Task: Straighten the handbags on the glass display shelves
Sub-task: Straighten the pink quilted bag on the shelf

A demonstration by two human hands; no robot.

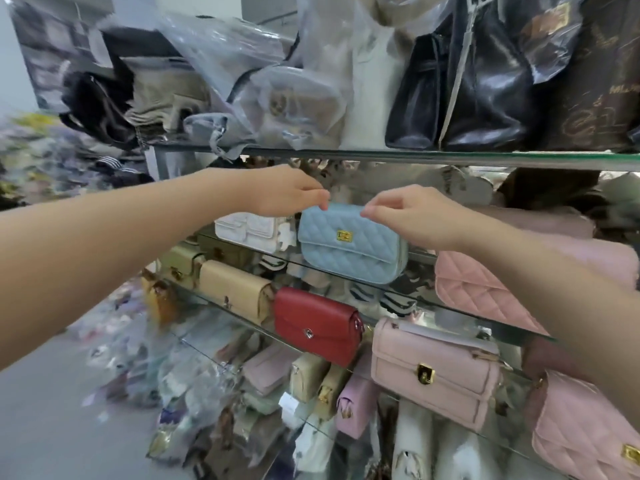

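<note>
The blue bag (349, 247) stands on a glass shelf (502, 325), between a white bag (252, 230) and a pink bag (478, 289). The left hand (287, 195) and the right hand (415, 216) each pinch its top edge. The upper shelf (415, 156) is close above the hands. A red bag (317, 323) stands one shelf lower.

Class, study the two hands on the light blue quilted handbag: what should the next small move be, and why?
Probably settle the light blue quilted handbag squarely onto the glass shelf. The left hand and right hand each pinch its top edge, and its gold clasp already faces outward.
</note>
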